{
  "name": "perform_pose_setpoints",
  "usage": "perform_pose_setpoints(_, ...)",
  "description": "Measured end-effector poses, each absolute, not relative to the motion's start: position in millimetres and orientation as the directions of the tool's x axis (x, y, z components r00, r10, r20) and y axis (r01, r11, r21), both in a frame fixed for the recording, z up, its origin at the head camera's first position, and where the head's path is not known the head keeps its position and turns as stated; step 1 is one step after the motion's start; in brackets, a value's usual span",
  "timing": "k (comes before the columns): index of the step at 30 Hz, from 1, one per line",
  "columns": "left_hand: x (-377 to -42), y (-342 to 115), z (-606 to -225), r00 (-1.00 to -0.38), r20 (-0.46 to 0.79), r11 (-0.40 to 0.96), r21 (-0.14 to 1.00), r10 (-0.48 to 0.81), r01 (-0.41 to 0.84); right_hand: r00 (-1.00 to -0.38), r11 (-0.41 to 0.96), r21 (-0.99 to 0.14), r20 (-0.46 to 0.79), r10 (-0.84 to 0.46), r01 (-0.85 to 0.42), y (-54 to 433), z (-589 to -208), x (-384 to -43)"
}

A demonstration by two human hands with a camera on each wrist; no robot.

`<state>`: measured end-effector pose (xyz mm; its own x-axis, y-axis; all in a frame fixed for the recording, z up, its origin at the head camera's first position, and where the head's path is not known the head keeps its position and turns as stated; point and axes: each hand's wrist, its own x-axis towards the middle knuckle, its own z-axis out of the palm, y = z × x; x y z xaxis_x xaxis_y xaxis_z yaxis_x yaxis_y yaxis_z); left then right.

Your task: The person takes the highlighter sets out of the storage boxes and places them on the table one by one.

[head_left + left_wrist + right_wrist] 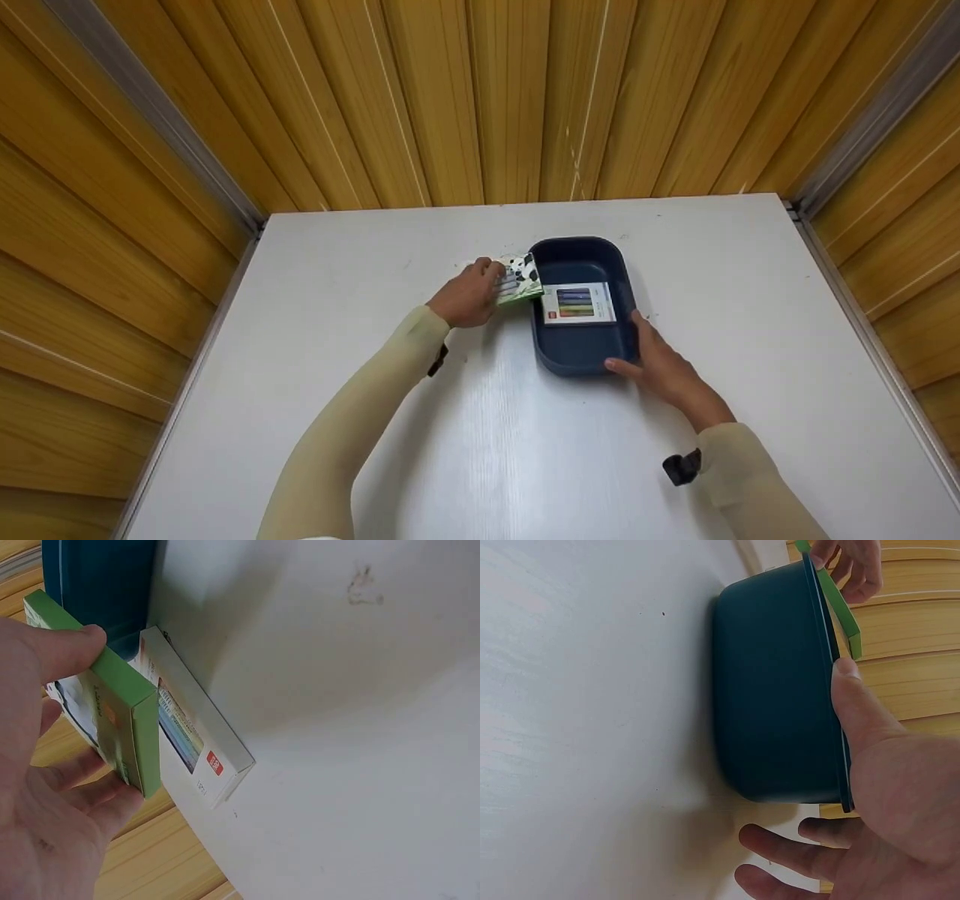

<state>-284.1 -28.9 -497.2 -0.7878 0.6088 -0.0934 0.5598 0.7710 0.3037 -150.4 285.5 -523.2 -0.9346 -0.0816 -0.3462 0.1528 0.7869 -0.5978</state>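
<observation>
Left hand, centre of frame, pinches the panda box by its edges at the left rim of the blue bin. Right hand, right of centre, touches the rim, fingers spread, not wrapped round it. White box inside; second white box mid-frame in left-wrist view. Advisable: light bracing, level box, corners clear of rim.

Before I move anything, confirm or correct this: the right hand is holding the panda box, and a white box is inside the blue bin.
Wrong hand: the left hand is holding the panda box, as the head view shows. A white box is inside the blue bin, as stated.
</observation>
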Motion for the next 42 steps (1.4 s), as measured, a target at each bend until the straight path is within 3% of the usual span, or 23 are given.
perform_pose_setpoints(21, -283.5, -40.4, -505.3, -0.755, -0.08, 0.715, 0.398, 0.651, 0.575, -0.935, 0.773, -0.614, -0.345, -0.083, 0.158, 285.5, -523.0, -149.4)
perform_pose_setpoints(35, -284.3, -47.1, -512.1, -0.796, -0.146, 0.774, 0.386, 0.588, 0.502, -0.936, 0.778, -0.609, -0.343, -0.084, 0.154, 286.1, -523.2, -148.7)
perform_pose_setpoints(42, -282.3, -52.2, -512.1, -0.785, -0.142, 0.767, 0.373, 0.603, 0.522, -0.93, 0.776, -0.609, -0.357, -0.083, 0.164, 285.5, -522.6, -148.7)
